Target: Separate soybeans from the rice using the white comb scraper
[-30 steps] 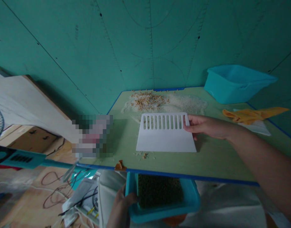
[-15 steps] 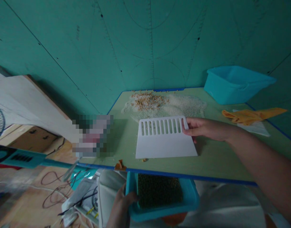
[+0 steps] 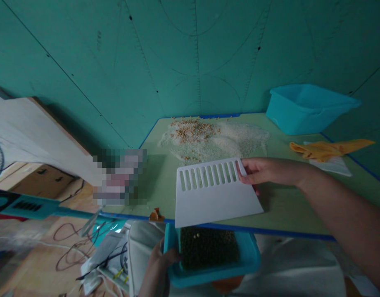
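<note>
My right hand [image 3: 255, 171] is closed on the right end of a white slotted plastic scraper [image 3: 216, 206], tilted on the table with its straight lower edge at the front rim. Below that rim, my left hand [image 3: 160, 260] grips the left side of a blue plastic tray [image 3: 250, 264]. Small dark green beans [image 3: 208, 251] fill much of the tray, and a few pale beans lie on top. Behind the scraper, tan soybeans [image 3: 193, 131] and white rice-like grains [image 3: 239, 136] are spread across the table.
A blue basin [image 3: 307, 111] stands at the table's back right, with an orange cloth [image 3: 329, 150] in front of it. A brown scrap [image 3: 156, 215] lies at the front edge of the table [image 3: 289, 210]. Cables [image 3: 69, 247] clutter the floor at left.
My right hand has drawn the scraper toward me, its left end lower now. The yellowish bit at the front edge no longer shows, and pale beans appear in the tray. My left hand stays put.
</note>
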The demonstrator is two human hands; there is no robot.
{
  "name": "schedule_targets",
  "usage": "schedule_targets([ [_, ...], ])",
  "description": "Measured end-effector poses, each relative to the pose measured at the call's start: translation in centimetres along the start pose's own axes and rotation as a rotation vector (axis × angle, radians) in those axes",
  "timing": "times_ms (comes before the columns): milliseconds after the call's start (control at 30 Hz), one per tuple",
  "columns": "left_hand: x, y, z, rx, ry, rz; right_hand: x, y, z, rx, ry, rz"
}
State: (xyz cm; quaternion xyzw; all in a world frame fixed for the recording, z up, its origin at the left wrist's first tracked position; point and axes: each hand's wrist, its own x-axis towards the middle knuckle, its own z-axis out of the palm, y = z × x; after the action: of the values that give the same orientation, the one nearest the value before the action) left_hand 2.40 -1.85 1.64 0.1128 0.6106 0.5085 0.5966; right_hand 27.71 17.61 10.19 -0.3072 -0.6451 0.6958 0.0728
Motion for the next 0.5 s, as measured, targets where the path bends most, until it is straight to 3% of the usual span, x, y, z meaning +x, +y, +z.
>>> schedule_targets([
  [167, 0.0, 0.0, 0.1, -0.007, 0.001, -0.019, 0.2, 0.1, 0.3, 0.014, 0.015, -0.023],
  [367, 0.4, -0.3, -0.1, -0.007, -0.003, -0.022, 0.9, 0.4, 1.8, 0.025, -0.069, 0.014],
  [500, 0.6, -0.3, 0.0, -0.026, -0.040, 0.000, 1.2, 0.2, 2.7, 0.004, -0.039, 0.001],
])
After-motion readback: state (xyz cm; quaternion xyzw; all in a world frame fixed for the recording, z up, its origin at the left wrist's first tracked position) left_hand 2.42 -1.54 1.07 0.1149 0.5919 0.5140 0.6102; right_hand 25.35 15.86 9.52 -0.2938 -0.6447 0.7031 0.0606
